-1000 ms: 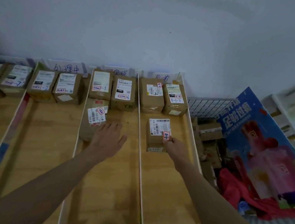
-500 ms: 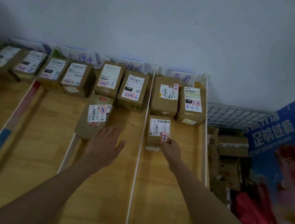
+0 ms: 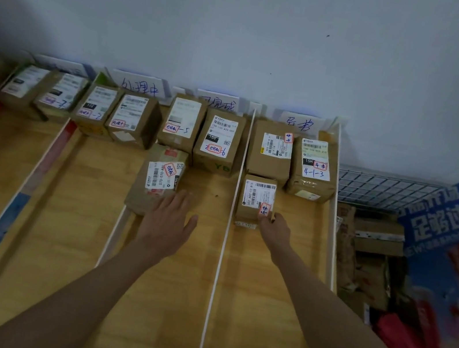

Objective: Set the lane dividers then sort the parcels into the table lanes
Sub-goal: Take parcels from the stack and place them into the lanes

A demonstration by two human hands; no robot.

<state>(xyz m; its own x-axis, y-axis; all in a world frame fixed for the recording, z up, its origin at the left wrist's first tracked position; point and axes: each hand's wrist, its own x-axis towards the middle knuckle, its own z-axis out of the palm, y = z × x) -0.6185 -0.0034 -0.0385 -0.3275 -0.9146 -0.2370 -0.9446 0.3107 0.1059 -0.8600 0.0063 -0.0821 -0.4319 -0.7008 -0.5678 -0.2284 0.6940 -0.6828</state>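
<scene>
Thin white dividers (image 3: 223,233) split the wooden table (image 3: 79,209) into lanes. Several brown labelled parcels line the far end under handwritten signs. My left hand (image 3: 167,221) lies flat with straight fingers against the near side of a tilted parcel (image 3: 157,180) in the middle lane. My right hand (image 3: 274,231) grips the near right corner of a small parcel (image 3: 257,199) in the right lane, in front of two parcels (image 3: 270,150) standing at the wall.
A wire basket (image 3: 383,190) with more cardboard parcels stands off the table's right edge. A blue and red poster (image 3: 453,241) leans over it. A white wall closes the far end. Bare wood fills the near parts of the lanes.
The view has swung slightly left and closer. Both hands stay on their parcels; the right-lane parcel has been pushed a little nearer the back row.
</scene>
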